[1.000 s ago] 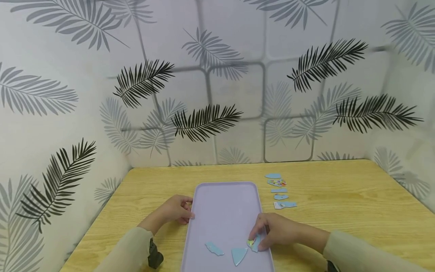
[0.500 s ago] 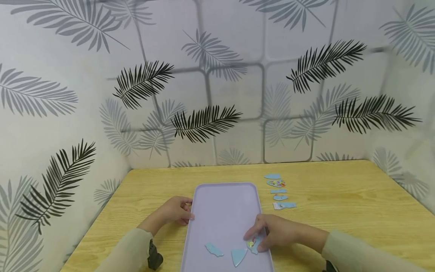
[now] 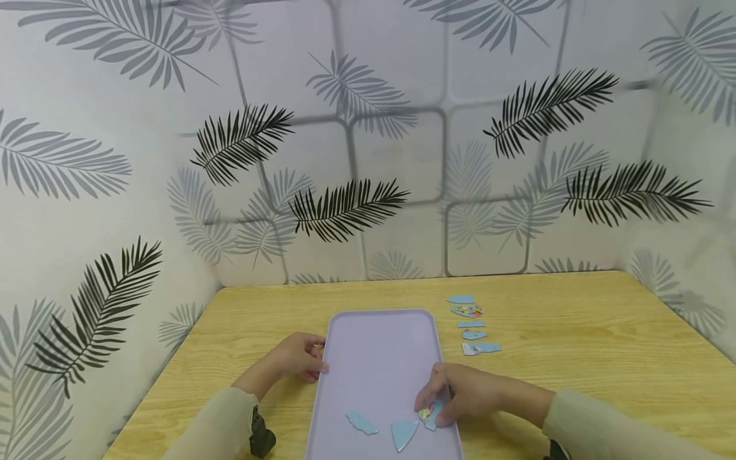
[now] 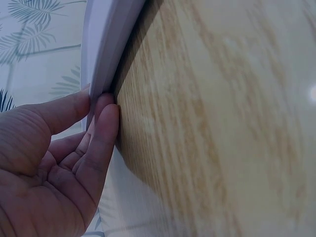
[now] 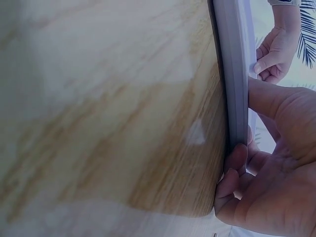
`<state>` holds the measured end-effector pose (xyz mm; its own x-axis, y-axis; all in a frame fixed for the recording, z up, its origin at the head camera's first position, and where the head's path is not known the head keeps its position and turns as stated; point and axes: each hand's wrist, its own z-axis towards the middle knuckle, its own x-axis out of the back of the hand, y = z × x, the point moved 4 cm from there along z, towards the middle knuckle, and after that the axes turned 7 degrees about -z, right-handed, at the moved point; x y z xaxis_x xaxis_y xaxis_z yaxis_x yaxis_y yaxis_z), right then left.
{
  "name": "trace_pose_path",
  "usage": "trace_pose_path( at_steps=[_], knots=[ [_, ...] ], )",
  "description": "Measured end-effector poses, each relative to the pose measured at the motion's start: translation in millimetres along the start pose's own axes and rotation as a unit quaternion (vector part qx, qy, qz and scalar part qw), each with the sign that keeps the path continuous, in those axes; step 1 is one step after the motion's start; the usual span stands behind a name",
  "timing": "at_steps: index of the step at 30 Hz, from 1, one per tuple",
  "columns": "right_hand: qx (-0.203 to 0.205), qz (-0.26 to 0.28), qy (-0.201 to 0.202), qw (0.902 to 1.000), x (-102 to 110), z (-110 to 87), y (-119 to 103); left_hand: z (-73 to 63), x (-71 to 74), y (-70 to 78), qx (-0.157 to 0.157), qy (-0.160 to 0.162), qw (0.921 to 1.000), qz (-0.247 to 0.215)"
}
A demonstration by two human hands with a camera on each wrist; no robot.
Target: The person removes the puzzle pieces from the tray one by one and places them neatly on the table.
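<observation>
My left hand [image 3: 299,355] holds the left rim of a lilac tray [image 3: 376,358]. In the left wrist view its thumb lies against the rim [image 4: 106,59] and the other fingers curl beside and below it. Over the tray's right side, my right hand [image 3: 471,391] has thumb and fingertips around a light blue jigsaw puzzle piece [image 3: 427,415] with a yellow-green patch; the hand partly covers it. Left of that piece lie a blue triangular piece [image 3: 404,435] and a narrow blue piece [image 3: 362,422]. The right wrist view shows the right hand [image 5: 281,153] at the tray edge, the piece hidden.
Several puzzle pieces form a column on the wooden table [image 3: 575,332] right of the tray, among them a multicoloured piece [image 3: 468,311] and a blue-and-white piece [image 3: 482,348]. A leaf-patterned wall [image 3: 397,236] stands behind the table.
The right fingertips have shifted slightly left over the puzzle piece, which has turned a little and moved down slightly. The left hand and tray stay in place.
</observation>
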<state>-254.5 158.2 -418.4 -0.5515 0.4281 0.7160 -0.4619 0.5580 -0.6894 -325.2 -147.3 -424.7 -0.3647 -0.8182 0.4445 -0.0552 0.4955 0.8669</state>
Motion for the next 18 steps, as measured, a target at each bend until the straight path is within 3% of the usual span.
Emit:
trace_pose_path(
  at_steps=[18],
  knots=[
    [-0.008,0.009,0.021,0.9997,-1.5,-0.1,1.9,1.2,0.0,-0.8,-0.002,0.002,1.0,0.002]
  ],
)
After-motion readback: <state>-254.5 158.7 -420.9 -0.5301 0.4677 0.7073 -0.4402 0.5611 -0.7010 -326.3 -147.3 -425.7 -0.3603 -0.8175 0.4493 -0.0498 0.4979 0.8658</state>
